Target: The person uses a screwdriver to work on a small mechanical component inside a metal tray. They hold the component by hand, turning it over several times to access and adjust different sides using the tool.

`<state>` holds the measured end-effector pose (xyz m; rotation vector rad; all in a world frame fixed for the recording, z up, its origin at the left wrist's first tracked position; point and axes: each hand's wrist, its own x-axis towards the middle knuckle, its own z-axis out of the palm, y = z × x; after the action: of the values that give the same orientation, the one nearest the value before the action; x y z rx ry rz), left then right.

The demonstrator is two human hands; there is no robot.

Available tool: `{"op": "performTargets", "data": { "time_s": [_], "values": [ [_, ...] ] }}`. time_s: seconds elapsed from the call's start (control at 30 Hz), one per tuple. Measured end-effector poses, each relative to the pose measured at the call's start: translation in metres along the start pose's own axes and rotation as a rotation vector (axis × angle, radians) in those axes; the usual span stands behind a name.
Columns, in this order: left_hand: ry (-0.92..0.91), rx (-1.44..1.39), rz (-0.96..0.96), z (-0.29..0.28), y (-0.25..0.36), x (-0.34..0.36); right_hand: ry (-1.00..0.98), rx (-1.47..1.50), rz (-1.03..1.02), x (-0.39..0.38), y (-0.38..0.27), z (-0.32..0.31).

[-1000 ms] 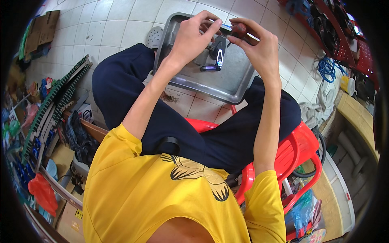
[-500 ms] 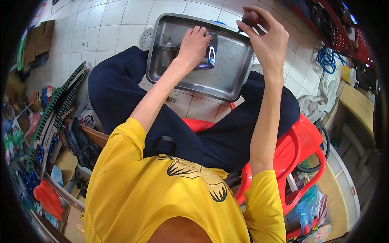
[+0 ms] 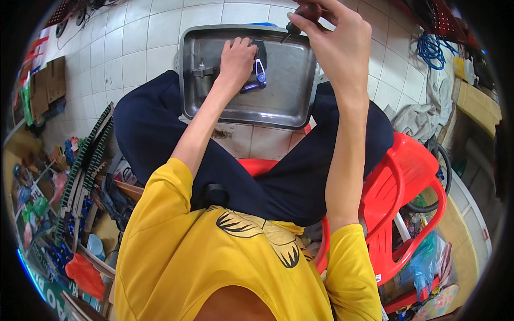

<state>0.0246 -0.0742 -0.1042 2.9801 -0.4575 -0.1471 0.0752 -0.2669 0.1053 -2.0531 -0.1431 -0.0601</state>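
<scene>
L hand closed on small dark part w/ blue loop inside metal tray, 12 o'clock. R hand gripping screwdriver, raised at 1 o'clock, tip aimed down-left toward part; L hand nearer.

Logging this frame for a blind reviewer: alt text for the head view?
Seated on a red chair, a person's left hand rests on a small dark device in a metal tray on the tiled floor; the raised right hand holds a dark-handled screwdriver.
</scene>
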Motion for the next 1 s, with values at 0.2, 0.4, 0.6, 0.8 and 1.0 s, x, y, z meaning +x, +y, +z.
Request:
{"op": "performTargets", "data": {
  "time_s": [0.2, 0.4, 0.6, 0.8, 1.0],
  "values": [
    [0.019, -0.026, 0.011, -0.006, 0.002, -0.004, 0.001, 0.017, -0.033, -0.002, 0.0, 0.0],
    [-0.014, -0.067, -0.021, -0.016, 0.002, 0.0, -0.037, 0.029, -0.015, -0.002, 0.001, 0.002],
    [0.007, -0.041, -0.021, -0.016, 0.003, -0.002, -0.061, 0.039, 0.018, 0.001, 0.003, 0.004],
    [-0.033, -0.015, -0.031, -0.003, 0.005, -0.003, -0.051, 0.053, 0.016, 0.0, 0.005, 0.003],
    [0.023, 0.012, -0.02, -0.006, 0.01, -0.005, -0.041, 0.048, 0.011, 0.002, 0.006, 0.0]
  ]
}}
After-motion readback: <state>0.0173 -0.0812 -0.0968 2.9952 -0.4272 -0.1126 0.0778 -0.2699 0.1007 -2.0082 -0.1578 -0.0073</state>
